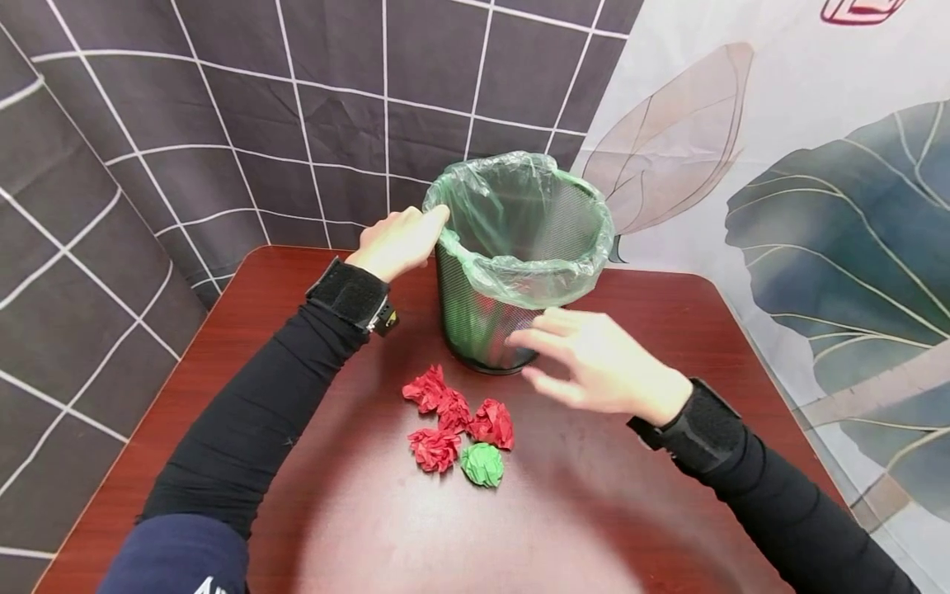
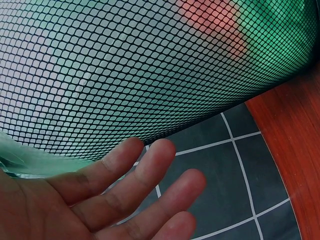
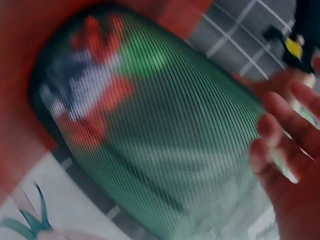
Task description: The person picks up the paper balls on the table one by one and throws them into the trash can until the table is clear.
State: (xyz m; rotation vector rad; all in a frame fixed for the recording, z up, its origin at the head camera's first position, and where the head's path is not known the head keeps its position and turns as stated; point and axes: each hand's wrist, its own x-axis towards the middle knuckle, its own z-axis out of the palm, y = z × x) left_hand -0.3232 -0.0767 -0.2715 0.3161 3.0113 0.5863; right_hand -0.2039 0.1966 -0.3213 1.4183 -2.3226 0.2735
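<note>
A black mesh trash bin (image 1: 463, 322) stands upright on the table, lined with a thin green plastic bag (image 1: 512, 276) folded over its rim. My left hand (image 1: 401, 239) holds the rim at its left side; in the left wrist view its fingers (image 2: 155, 160) lie outside the mesh, thumb hidden. My right hand (image 1: 604, 363) hovers before the bin's front right, fingers spread loosely with nothing in them. In front of the bin lie several crumpled red paper balls (image 1: 434, 450) and one green paper ball (image 1: 482, 464).
Through the mesh, the right wrist view shows blurred red shapes (image 3: 117, 92), a green one and a dark-and-white one inside the bin. The reddish-brown table (image 1: 356, 511) backs onto a grey gridded cloth (image 1: 334, 124) and a leaf-patterned cloth (image 1: 690, 231).
</note>
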